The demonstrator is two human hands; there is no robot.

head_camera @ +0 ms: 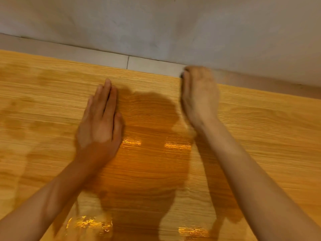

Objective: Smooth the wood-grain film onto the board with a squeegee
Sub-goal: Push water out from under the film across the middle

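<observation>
Count: we see two bare hands, two forearms, and one sheet of yellow-orange wood-grain film [260, 129] spread over the board, filling most of the view from left to right. We see one pale grey wall [156, 23] beyond it, with a strip of light tiled floor [104, 57] along its base.

Hard to make out: the whole view is motion-blurred, the right hand most of all. The film runs off the left, right and lower edges. A small dark object [182, 75] shows at the right fingertips, by the film's far edge; we cannot tell whether it is the squeegee. The board itself is covered by the film and not separately visible.

Grip: the left hand [100, 119] lies flat on the film, palm down, fingers straight and together, grasping nothing. The right hand [199, 98] has its fingers curled at the film's far edge; whether it grasps the dark object, we cannot tell.
</observation>
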